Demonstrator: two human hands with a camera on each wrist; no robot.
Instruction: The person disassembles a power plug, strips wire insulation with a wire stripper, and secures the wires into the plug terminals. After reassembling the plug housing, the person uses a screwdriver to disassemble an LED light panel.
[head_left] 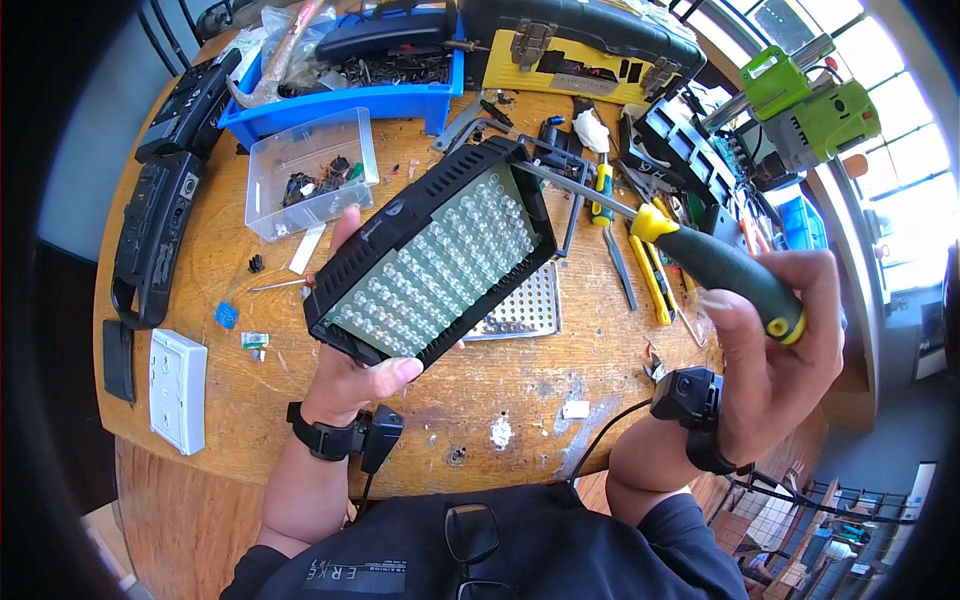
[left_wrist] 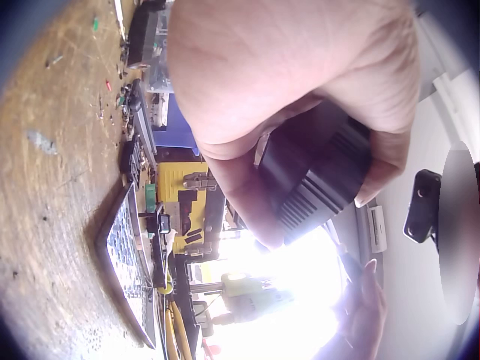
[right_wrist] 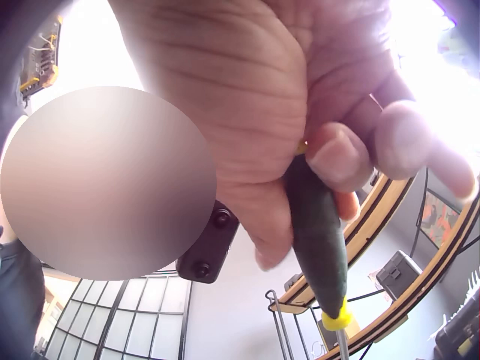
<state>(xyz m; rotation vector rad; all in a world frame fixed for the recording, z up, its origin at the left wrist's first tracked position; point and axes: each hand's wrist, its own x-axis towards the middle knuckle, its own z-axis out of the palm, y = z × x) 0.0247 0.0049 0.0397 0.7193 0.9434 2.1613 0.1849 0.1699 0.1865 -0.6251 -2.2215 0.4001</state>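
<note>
My left hand (head_left: 345, 385) grips a black LED lamp (head_left: 455, 260) by its lower left end, thumb on the near edge and fingers behind. The lamp is tilted above the table, its panel of clear LEDs turned up towards my head. In the left wrist view, the slotted black back of the housing (left_wrist: 315, 180) shows between thumb and fingers. My right hand (head_left: 775, 375) holds a screwdriver (head_left: 730, 268) by its dark green and yellow handle. Its shaft points left, and the tip overlaps the lamp's upper right corner in the head view.
Beneath the lamp lies a perforated panel (head_left: 535, 305). A clear plastic box (head_left: 270, 195) of small parts and a blue bin (head_left: 330, 115) stand behind it. Pliers, a yellow cutter (head_left: 655, 285) and a green power tool (head_left: 810, 115) are at the right. A white box (head_left: 178, 390) lies left.
</note>
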